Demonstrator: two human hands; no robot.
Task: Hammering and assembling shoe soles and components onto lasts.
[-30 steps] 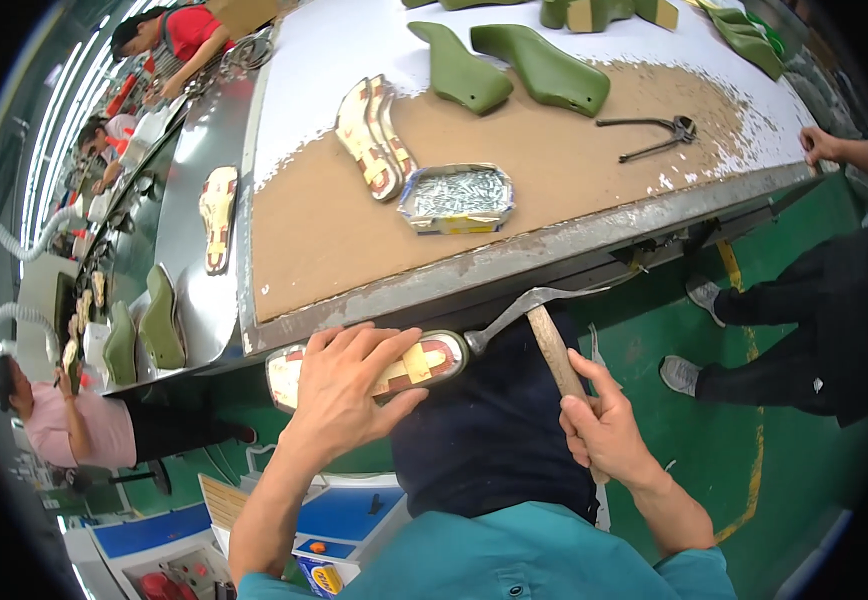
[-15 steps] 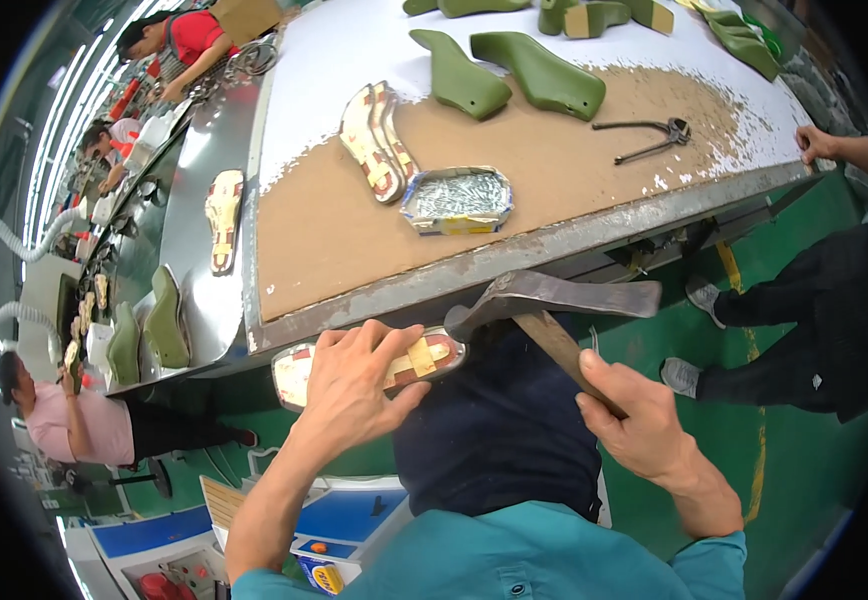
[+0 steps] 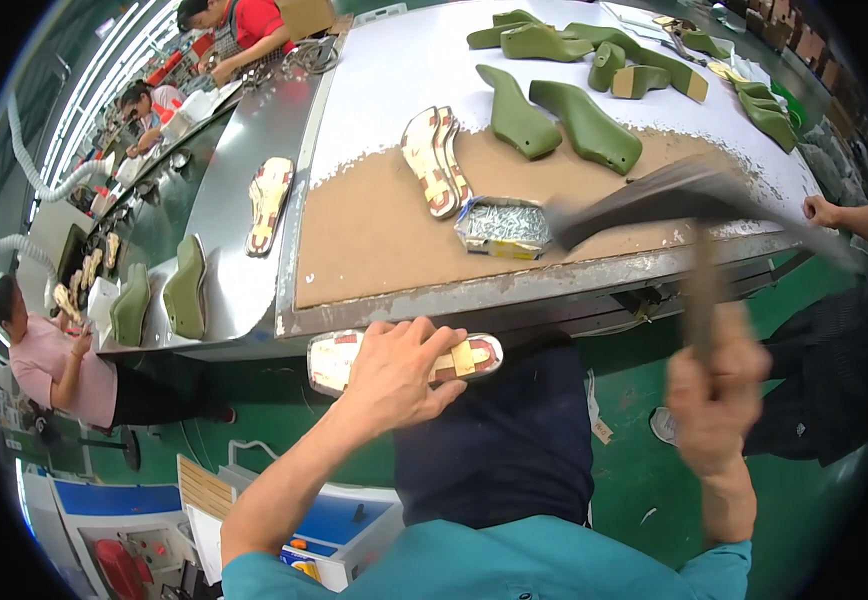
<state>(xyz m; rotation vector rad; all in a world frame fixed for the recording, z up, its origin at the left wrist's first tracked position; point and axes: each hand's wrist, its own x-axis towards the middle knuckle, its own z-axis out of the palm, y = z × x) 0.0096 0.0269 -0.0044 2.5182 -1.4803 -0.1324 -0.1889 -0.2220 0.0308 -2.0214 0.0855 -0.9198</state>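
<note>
My left hand point(image 3: 394, 372) presses down on a shoe last with a cream and brown insole point(image 3: 332, 358), held on my lap just below the bench edge. My right hand point(image 3: 716, 392) grips the wooden handle of a hammer point(image 3: 654, 200), raised high and blurred, its dark metal head over the right part of the bench. A small foil tray of nails point(image 3: 502, 226) sits on the brown worn patch of the bench top point(image 3: 374, 240), left of the hammer head.
A pair of insoles point(image 3: 434, 160) and several green shoe lasts point(image 3: 584, 125) lie on the bench. More lasts and an insole point(image 3: 268, 200) ride the metal conveyor point(image 3: 224, 270) to the left. Other workers sit at far left and top; a person's hand point(image 3: 822, 210) rests at the right edge.
My right hand has swung the hammer upward and to the right, from low beside the last to high above the bench. The left hand stays on the last.
</note>
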